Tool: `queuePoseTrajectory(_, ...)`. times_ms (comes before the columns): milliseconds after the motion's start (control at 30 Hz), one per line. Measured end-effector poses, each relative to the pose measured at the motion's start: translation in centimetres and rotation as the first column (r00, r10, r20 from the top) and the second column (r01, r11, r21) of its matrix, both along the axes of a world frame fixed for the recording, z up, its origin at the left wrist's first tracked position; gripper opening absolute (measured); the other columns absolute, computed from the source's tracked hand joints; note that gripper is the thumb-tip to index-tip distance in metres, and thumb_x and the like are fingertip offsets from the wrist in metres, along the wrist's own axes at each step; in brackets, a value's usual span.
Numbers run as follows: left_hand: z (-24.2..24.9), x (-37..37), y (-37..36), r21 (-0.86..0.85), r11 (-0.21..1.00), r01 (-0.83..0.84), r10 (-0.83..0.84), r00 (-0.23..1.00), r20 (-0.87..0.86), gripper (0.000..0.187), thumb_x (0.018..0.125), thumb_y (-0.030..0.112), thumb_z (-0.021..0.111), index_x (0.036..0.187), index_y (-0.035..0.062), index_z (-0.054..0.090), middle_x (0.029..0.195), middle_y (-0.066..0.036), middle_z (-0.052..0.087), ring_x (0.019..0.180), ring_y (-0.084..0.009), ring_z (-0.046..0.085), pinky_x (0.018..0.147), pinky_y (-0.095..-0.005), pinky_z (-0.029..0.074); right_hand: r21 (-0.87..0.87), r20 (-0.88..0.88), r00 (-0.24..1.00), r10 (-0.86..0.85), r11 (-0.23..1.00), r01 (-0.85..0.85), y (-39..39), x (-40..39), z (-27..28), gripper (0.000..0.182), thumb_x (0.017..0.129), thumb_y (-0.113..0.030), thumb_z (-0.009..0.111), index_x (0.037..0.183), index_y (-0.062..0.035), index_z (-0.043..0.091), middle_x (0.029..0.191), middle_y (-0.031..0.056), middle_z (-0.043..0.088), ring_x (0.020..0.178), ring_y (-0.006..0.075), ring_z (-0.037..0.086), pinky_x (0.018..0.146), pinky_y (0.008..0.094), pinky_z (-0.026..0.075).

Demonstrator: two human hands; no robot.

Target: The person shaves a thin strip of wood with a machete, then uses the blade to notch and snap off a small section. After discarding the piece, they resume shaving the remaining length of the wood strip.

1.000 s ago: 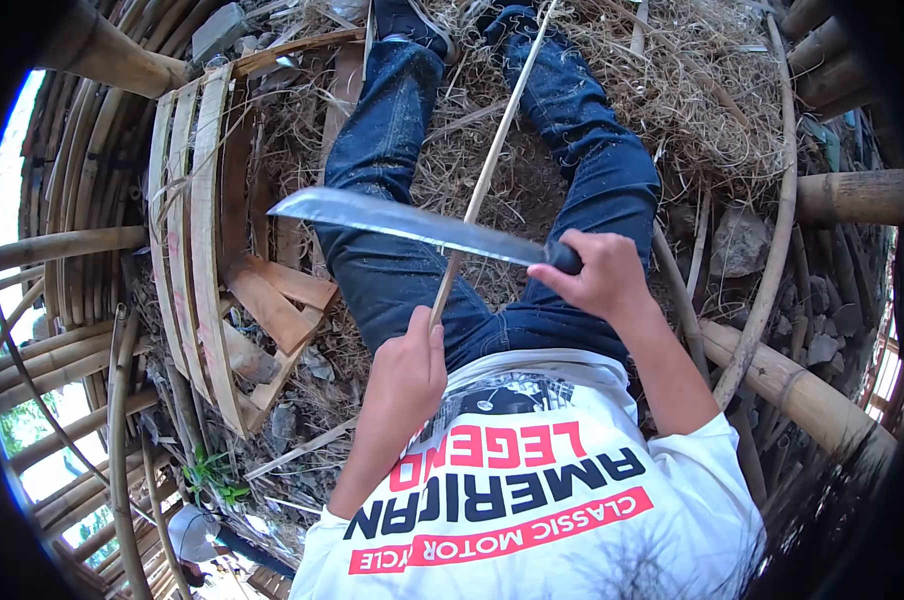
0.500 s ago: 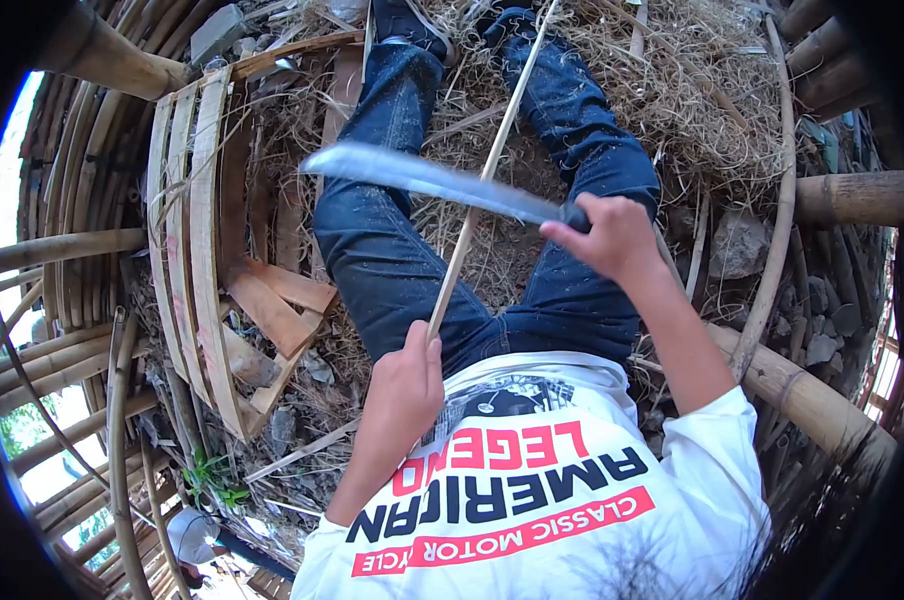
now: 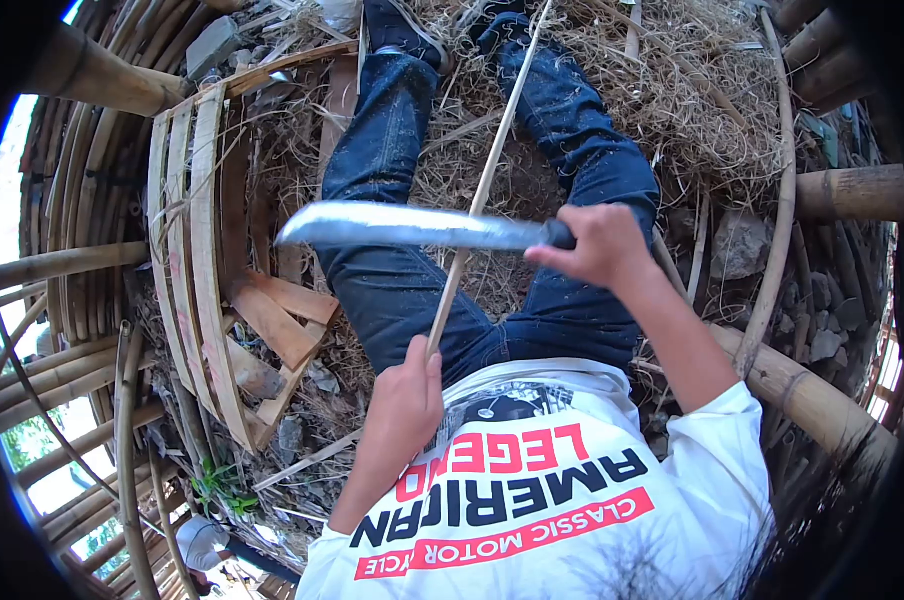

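My right hand (image 3: 604, 245) is wrapped round the dark handle of a machete (image 3: 392, 226), whose long blade points left across my lap. Between my legs runs a thin bamboo strip (image 3: 497, 150), slanting from near my shoes down to my lap. My left hand (image 3: 409, 390) grips its near end, fingers closed. The blade overlaps the strip about midway along my thighs. Dusty specks cover my jeans (image 3: 387, 170).
A slatted wooden crate (image 3: 209, 260) lies on its side to the left, with wood pieces (image 3: 272, 318) in it. Curly shavings (image 3: 692, 110) heap at the upper right. Thick bamboo poles (image 3: 807, 395) and a rock (image 3: 740, 243) are on the right. A person (image 3: 204, 545) is at the lower left.
The machete has come nearer to my lap along the strip, and its blade has turned closer to level. My left hand stays at the strip's near end.
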State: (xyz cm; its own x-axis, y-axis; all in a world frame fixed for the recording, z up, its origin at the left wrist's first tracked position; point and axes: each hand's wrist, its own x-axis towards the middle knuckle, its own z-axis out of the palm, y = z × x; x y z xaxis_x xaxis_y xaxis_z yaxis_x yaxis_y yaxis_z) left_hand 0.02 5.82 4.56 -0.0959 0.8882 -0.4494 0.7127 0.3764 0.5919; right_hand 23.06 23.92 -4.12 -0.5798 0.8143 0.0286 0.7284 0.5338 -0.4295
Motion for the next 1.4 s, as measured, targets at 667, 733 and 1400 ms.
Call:
queuePoseTrajectory(667,-1.3,-1.6,0.1,-0.329,0.888,-0.322,0.457,0.7,0.549,0.019,0.105,0.019,0.041,0.096,0.0039,0.049,0.062,0.004,0.037,0.048,-0.0047,0.033,0.041,-0.0227,0.038,-0.107,-0.113,0.99,0.082,0.99,-0.094,-5.0,-3.8,0.6,0.071,0.075,-0.075,0.062,0.061,-0.0061,0.057,0.057,0.0128,0.062,0.052,0.0308,0.065,0.051,0.041,0.051)
queuePoseTrajectory(733,-1.1,-2.3,-0.4,-0.325,0.886,-0.331,0.462,0.695,0.551,0.022,0.105,0.02,0.041,0.092,0.0045,0.049,0.061,0.002,0.042,0.046,-0.0052,0.039,0.042,-0.0232,0.037,-0.027,-0.074,0.993,0.092,0.995,-0.094,-2.6,-2.5,-0.8,0.071,0.074,-0.076,0.061,0.061,-0.0063,0.058,0.058,0.0131,0.062,0.054,0.0317,0.065,0.052,0.0418,0.051)
queuePoseTrajectory(1400,-1.0,-1.8,-1.1,-0.085,0.978,-0.19,0.205,0.951,0.233,0.021,0.102,0.019,0.045,0.097,-0.0001,0.05,0.062,-0.022,0.051,0.056,-0.0417,0.053,0.052,-0.0428,0.039,-0.168,-0.051,0.997,0.055,0.984,-0.063,-4.0,-4.7,1.3,0.071,0.08,-0.073,0.058,0.068,-0.0033,0.062,0.059,0.0174,0.063,0.057,0.0353,0.067,0.056,0.0438,0.054)
